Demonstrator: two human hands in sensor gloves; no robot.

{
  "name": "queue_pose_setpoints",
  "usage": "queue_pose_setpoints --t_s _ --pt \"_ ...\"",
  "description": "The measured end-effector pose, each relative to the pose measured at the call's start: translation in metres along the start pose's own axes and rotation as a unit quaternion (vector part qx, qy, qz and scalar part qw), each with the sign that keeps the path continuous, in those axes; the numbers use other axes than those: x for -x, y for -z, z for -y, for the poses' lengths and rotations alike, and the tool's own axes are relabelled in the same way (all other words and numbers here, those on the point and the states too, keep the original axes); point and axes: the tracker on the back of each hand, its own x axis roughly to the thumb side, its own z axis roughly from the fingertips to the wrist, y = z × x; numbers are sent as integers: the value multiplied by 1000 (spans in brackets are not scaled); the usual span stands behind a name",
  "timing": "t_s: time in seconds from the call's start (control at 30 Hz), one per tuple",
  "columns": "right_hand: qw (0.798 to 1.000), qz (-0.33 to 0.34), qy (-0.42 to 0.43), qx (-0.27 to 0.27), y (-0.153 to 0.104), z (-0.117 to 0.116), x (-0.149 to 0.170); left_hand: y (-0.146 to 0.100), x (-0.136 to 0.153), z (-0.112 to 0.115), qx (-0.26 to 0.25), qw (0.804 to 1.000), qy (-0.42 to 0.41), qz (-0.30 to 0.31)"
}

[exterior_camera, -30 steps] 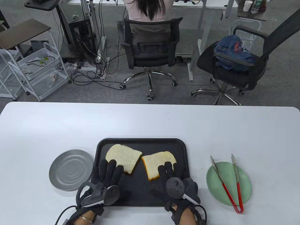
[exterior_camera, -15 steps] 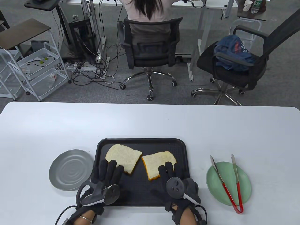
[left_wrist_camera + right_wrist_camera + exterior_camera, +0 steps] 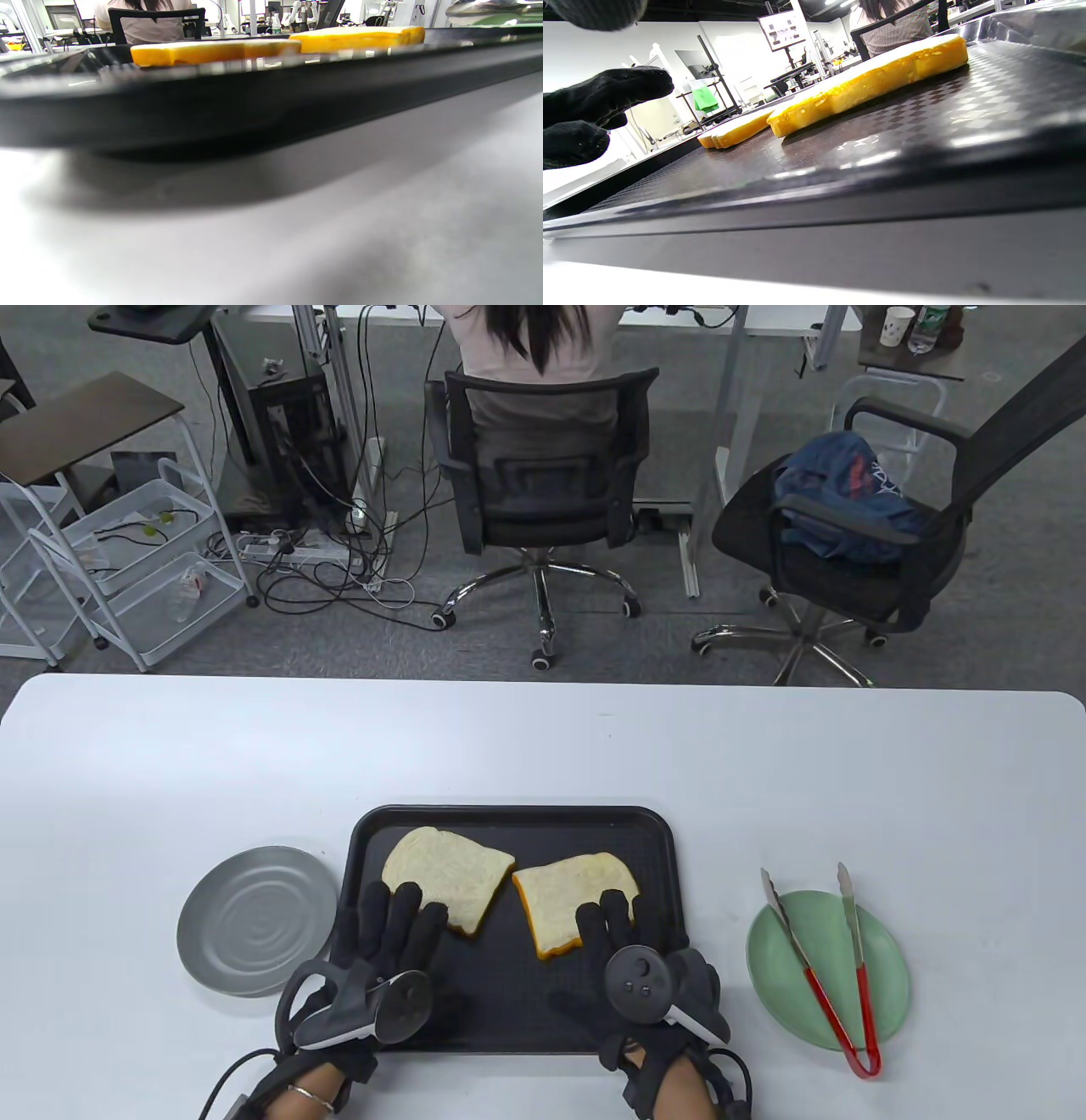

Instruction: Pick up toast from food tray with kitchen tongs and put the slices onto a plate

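Two toast slices lie on the black food tray (image 3: 526, 824): the left slice (image 3: 450, 869) and the right slice (image 3: 564, 895). My left hand (image 3: 390, 933) rests flat on the tray with straight fingers, its tips over the left slice's near edge. My right hand (image 3: 615, 933) lies flat too, fingertips on the right slice. Red-handled metal tongs (image 3: 836, 984) lie across the green plate (image 3: 882, 976) right of the tray, untouched. In the right wrist view the right slice (image 3: 874, 80) and the tray (image 3: 882, 140) show close up, with the left hand's fingers (image 3: 606, 93) at the left.
A grey metal plate (image 3: 254, 920) sits left of the tray. The white table (image 3: 543, 746) stretches beyond the tray. Behind it a person sits in an office chair (image 3: 543, 475), with another chair (image 3: 857, 534) holding a bag, and a white cart (image 3: 127, 560).
Almost nothing: both hands stay flat on the tray, shifting only by a few pixels.
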Motion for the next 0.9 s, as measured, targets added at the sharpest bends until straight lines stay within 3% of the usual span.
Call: queue_pose_setpoints --t_s 0.63,0.9 --pt "1000 -16 -10 -12 -1 9 -7 2 1 1 6 1000 0 -1" --pt "996 -73 -49 26 -7 52 9 3 3 1 9 1000 -9 -5"
